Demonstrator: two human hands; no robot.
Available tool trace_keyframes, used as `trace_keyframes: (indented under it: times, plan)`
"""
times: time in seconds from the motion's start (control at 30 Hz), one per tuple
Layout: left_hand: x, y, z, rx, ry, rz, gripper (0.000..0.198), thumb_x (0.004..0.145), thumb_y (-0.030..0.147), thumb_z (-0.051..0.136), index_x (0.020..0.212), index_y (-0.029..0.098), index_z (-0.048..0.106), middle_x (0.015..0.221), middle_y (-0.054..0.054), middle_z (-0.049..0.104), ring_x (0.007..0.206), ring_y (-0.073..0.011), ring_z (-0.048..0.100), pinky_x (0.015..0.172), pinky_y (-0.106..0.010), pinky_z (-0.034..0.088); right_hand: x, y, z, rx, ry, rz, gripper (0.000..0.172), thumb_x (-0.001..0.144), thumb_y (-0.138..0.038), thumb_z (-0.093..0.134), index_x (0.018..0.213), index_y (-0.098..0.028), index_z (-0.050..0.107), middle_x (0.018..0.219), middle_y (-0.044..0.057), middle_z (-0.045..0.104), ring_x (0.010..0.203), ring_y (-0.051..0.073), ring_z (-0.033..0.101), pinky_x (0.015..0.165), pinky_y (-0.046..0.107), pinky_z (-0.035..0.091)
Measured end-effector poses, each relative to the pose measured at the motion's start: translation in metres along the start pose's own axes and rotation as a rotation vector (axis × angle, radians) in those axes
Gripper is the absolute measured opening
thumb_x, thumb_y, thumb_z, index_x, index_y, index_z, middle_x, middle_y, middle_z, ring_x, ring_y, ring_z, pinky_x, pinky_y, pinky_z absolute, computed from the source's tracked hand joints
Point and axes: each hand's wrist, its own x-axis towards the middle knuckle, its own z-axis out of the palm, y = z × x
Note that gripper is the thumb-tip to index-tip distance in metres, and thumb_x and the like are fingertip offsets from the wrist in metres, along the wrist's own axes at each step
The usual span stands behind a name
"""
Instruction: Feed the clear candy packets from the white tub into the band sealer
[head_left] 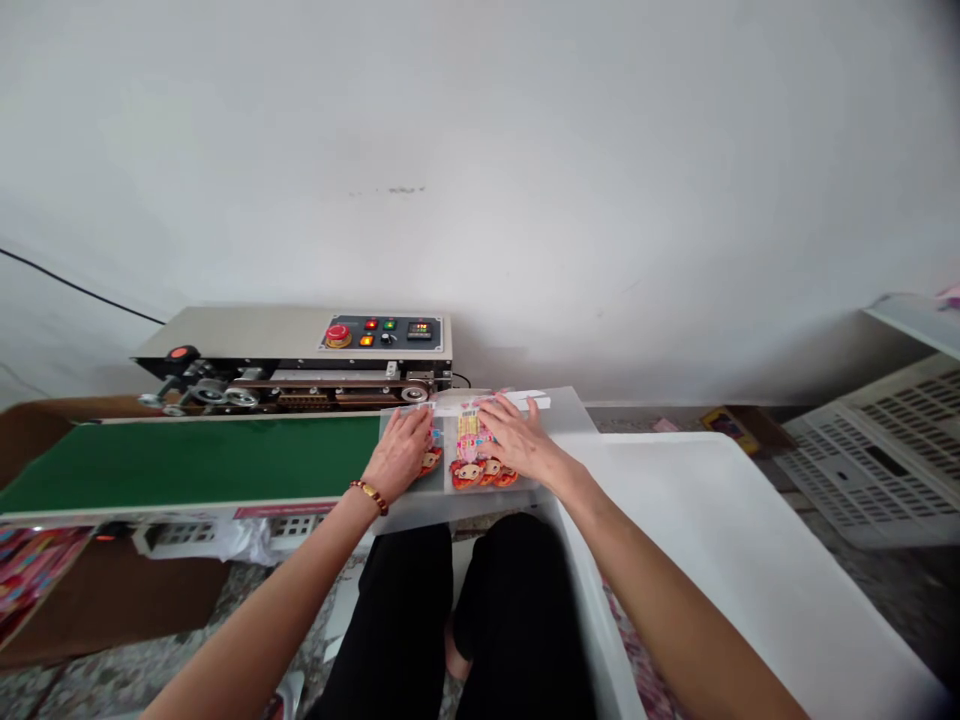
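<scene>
Two clear packets of colourful cartoon items (pixel 471 462) lie on a frosted plate (pixel 570 412) at the right end of a green conveyor belt (pixel 195 458). My left hand (pixel 403 448) lies flat on the left packet with its fingers stretched towards the sealing machine (pixel 300 358). My right hand (pixel 517 436) lies flat on the right packet, fingers spread. A bead bracelet (pixel 370 494) is on my left wrist. The packets' top edges point at the machine's sealing slot.
A white bin (pixel 750 560) stands at my right, with white slotted crates (pixel 877 450) beyond it. A cardboard box with colourful packets (pixel 30 575) sits at lower left. My legs in black trousers (pixel 457 620) are below the plate. The wall is close behind the machine.
</scene>
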Motion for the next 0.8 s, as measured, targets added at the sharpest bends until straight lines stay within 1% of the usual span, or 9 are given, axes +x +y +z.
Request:
trace_keyframes:
  times: [0.07,0.13,0.2,0.27,0.4,0.47,0.53,0.67,0.8]
  plan:
    - [-0.01,-0.018,-0.008,0.019,-0.026,-0.035,0.042,0.1,0.021,0.037,0.137,0.013,0.056,0.144,-0.016,0.055,0.134,-0.0274,0.051,0.121,-0.053,0.031,0.007,-0.003,-0.002,-0.025,-0.008,-0.035,0.041,0.099,-0.038,0.051,0.136,-0.023,0.059,0.154,0.009,0.047,0.147,0.034,0.03,0.118,0.069,0.013]
    - [-0.019,-0.033,-0.018,0.061,-0.044,-0.091,0.039,0.098,0.021,0.041,0.132,0.015,0.059,0.141,-0.016,0.058,0.13,-0.0298,0.054,0.121,-0.06,0.027,0.018,-0.009,-0.003,-0.033,-0.021,-0.063,0.043,0.099,-0.042,0.051,0.137,-0.023,0.059,0.151,0.01,0.05,0.145,0.035,0.031,0.117,0.07,0.012]
    - [-0.023,-0.039,-0.026,0.105,-0.027,-0.164,0.035,0.096,0.019,0.043,0.125,0.017,0.063,0.137,-0.015,0.061,0.129,-0.0327,0.055,0.12,-0.067,0.021,0.029,-0.016,-0.002,-0.022,-0.042,-0.07,0.047,0.099,-0.045,0.051,0.14,-0.024,0.056,0.151,0.009,0.05,0.146,0.035,0.031,0.117,0.072,0.01]
    - [-0.02,-0.031,-0.027,0.087,0.006,-0.167,0.033,0.096,0.018,0.043,0.121,0.019,0.065,0.133,-0.014,0.063,0.128,-0.0318,0.056,0.12,-0.067,0.02,0.037,-0.022,0.001,-0.003,-0.05,-0.06,0.049,0.099,-0.048,0.051,0.142,-0.025,0.054,0.152,0.009,0.049,0.146,0.036,0.03,0.116,0.073,0.009]
    - [-0.002,0.008,-0.009,-0.085,-0.007,0.045,0.039,0.099,0.023,0.041,0.134,0.016,0.056,0.144,-0.015,0.055,0.136,-0.0254,0.05,0.119,-0.049,0.035,0.033,-0.023,0.005,-0.006,0.051,-0.05,0.044,0.101,-0.042,0.047,0.141,-0.025,0.055,0.154,0.009,0.046,0.146,0.034,0.032,0.116,0.071,0.011]
    - [0.004,0.022,0.002,-0.101,-0.015,0.05,0.043,0.099,0.026,0.042,0.139,0.014,0.051,0.15,-0.016,0.049,0.14,-0.0277,0.045,0.118,-0.05,0.036,0.023,-0.019,0.006,-0.025,0.091,-0.039,0.044,0.101,-0.039,0.047,0.142,-0.024,0.054,0.154,0.01,0.046,0.146,0.034,0.032,0.117,0.069,0.012]
    - [0.005,0.026,0.008,-0.088,-0.02,0.013,0.043,0.099,0.026,0.042,0.14,0.014,0.05,0.151,-0.017,0.047,0.141,-0.0292,0.043,0.119,-0.053,0.034,0.012,-0.013,0.007,-0.044,0.097,-0.02,0.044,0.101,-0.039,0.048,0.142,-0.024,0.054,0.154,0.011,0.046,0.146,0.034,0.031,0.117,0.069,0.011]
    - [-0.003,0.011,0.004,-0.07,-0.029,-0.029,0.045,0.099,0.025,0.037,0.141,0.012,0.049,0.152,-0.017,0.046,0.141,-0.028,0.043,0.121,-0.052,0.031,0.002,-0.009,0.01,-0.059,0.085,-0.033,0.043,0.101,-0.037,0.05,0.14,-0.022,0.055,0.152,0.012,0.049,0.146,0.034,0.031,0.117,0.071,0.007]
    - [-0.02,-0.023,-0.009,-0.054,-0.057,-0.066,0.045,0.1,0.028,0.034,0.137,0.013,0.054,0.149,-0.016,0.05,0.139,-0.0272,0.046,0.121,-0.052,0.031,0.011,-0.014,0.013,-0.051,0.078,-0.064,0.04,0.1,-0.039,0.052,0.136,-0.023,0.059,0.148,0.011,0.054,0.145,0.034,0.033,0.117,0.071,0.004]
